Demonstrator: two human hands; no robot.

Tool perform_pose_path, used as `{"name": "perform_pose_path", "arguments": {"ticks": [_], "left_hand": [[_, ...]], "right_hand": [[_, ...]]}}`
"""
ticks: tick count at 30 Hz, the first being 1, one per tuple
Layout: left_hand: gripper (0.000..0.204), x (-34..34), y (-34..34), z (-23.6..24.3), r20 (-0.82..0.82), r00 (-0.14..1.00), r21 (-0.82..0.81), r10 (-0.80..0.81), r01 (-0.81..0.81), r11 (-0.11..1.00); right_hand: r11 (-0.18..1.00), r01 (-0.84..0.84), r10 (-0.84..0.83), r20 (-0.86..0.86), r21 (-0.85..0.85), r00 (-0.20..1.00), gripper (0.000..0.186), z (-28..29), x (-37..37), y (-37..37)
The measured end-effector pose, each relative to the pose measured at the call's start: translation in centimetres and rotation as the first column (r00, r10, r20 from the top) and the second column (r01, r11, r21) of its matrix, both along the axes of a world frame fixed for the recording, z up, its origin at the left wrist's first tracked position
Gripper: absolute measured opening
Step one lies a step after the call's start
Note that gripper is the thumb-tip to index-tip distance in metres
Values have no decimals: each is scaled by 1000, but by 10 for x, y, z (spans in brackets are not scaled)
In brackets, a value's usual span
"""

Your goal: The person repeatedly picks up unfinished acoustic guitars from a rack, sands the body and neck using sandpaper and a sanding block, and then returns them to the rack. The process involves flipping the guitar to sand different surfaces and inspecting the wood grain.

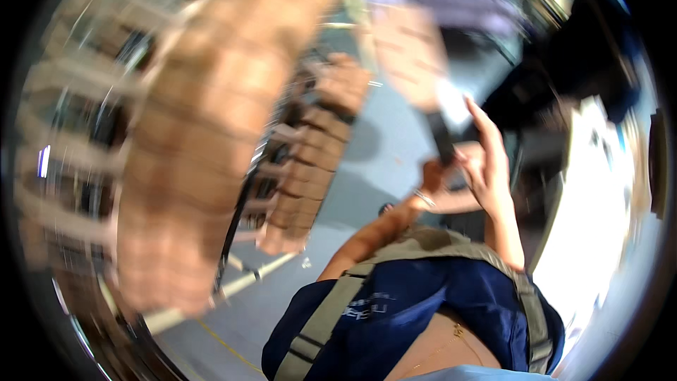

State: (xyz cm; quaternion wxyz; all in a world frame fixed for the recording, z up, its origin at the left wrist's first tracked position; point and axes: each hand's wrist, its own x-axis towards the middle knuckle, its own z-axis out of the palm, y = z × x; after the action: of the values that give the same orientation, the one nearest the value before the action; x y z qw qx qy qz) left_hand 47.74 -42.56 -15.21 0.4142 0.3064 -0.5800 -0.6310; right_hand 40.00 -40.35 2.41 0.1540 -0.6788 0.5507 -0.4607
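Note:
A long, blurred, pale pinkish flat piece (pixel 405 42) with a dark lower section (pixel 441 137) extends away from me near the centre right. My left hand (pixel 434 176) is curled closed at the bottom end of that dark section, seemingly gripping it. My right hand (pixel 486 159) is just right of it, with a long finger raised alongside; motion blur hides whether its fingers touch or grip the piece. A pale horizontal part lies behind my wrists, too smeared to identify.
Tall racks of stacked brown blocks (pixel 190 134) fill the left, with a lower stack (pixel 303 176) beside them on the grey floor (pixel 360 183). At right are a large dark shape (pixel 578 42) and a white surface (pixel 585 212). A blurred purplish area spans the top.

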Motion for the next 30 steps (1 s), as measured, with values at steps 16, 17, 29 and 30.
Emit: {"name": "perform_pose_path", "arguments": {"ticks": [16, 17, 29, 30], "left_hand": [[38, -148, 134, 138, -655, 746, 501, 121, 309, 808], [37, -160, 150, 141, -674, 734, 482, 84, 350, 803], [38, -235, 212, 162, -745, 659, 428, -107, 594, 681], [37, -240, 211, 160, -743, 659, 424, -120, 601, 678]], "right_hand": [[605, 598, -514, 832, 525, -209, 86, -172, -143, 419], [593, 639, -437, 862, 490, -255, 85, -173, -146, 430], [452, 862, -203, 967, 231, -152, 66, -193, -166, 489], [433, 870, -213, 965, 236, -156, 65, -190, -166, 488]]}}
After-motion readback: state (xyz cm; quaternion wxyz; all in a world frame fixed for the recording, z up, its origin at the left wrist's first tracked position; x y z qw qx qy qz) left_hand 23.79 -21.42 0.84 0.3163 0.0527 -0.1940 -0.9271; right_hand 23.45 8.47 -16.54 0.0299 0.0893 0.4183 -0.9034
